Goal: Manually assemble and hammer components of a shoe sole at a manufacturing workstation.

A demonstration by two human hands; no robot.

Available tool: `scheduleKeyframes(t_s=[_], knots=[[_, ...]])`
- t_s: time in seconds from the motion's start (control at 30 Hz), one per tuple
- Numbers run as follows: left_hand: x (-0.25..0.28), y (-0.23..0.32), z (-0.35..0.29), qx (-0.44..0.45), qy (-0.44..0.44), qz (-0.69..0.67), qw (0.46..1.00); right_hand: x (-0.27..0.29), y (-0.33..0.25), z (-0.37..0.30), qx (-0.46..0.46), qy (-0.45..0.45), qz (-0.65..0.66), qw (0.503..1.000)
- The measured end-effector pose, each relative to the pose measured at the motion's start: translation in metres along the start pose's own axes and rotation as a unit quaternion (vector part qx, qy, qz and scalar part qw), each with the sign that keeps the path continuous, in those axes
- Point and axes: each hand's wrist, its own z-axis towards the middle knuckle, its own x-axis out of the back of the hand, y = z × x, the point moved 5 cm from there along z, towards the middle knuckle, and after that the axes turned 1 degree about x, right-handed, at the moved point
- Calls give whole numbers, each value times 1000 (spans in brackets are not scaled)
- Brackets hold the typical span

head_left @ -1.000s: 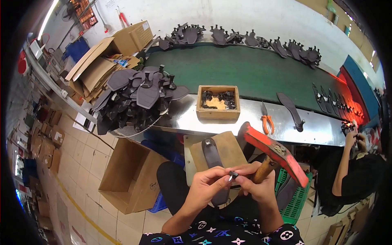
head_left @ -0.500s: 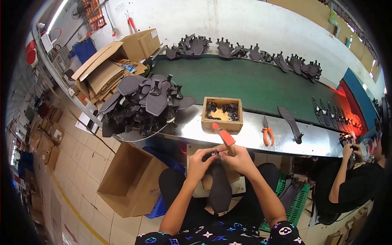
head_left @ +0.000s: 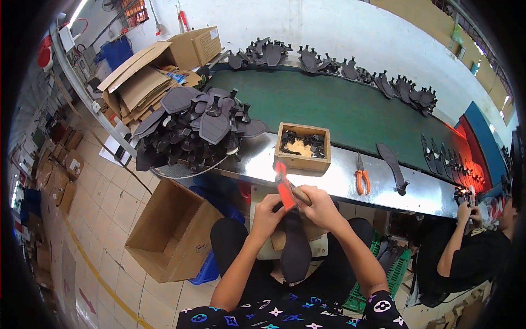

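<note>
A dark grey shoe sole [head_left: 296,253] lies lengthwise between my knees, its wide end toward me, over a block on a pale stand. My left hand [head_left: 267,217] is closed at its far, narrow end; the hammer head hides what the fingertips pinch. My right hand [head_left: 322,209] grips the wooden handle of a hammer [head_left: 285,193] with a red-orange head, which is just above the sole's far end. Beyond my hands, a wooden box [head_left: 302,162] holds small black pieces [head_left: 313,146] on the metal edge of the bench.
Orange-handled pliers [head_left: 362,181] and a heeled sole [head_left: 392,166] lie right of the box. A heap of heeled soles [head_left: 200,123] sits left, above an open cardboard box [head_left: 172,241]. A green conveyor belt [head_left: 307,101] runs behind. A co-worker [head_left: 466,252] works at right.
The hammer has swung in my right hand, so its head is lower and nearer my left fingers. My left hand stays at the sole's far end. The view has shifted slightly.
</note>
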Motion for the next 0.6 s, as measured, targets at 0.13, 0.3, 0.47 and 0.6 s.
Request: scheduleKeyframes(t_s=[0.13, 0.3, 0.47, 0.6], knots=[[2, 3, 0, 30, -28, 3, 999, 0, -3, -2, 28, -12, -53, 998], [3, 7, 0, -24, -14, -5, 1000, -3, -14, -7, 42, -48, -95, 993], [0, 7, 2, 42, -33, -8, 999, 12, -15, -18, 19, 30, -44, 998], [3, 5, 5, -12, -22, -20, 999, 21, -28, -50, -111, 85, 67, 988]])
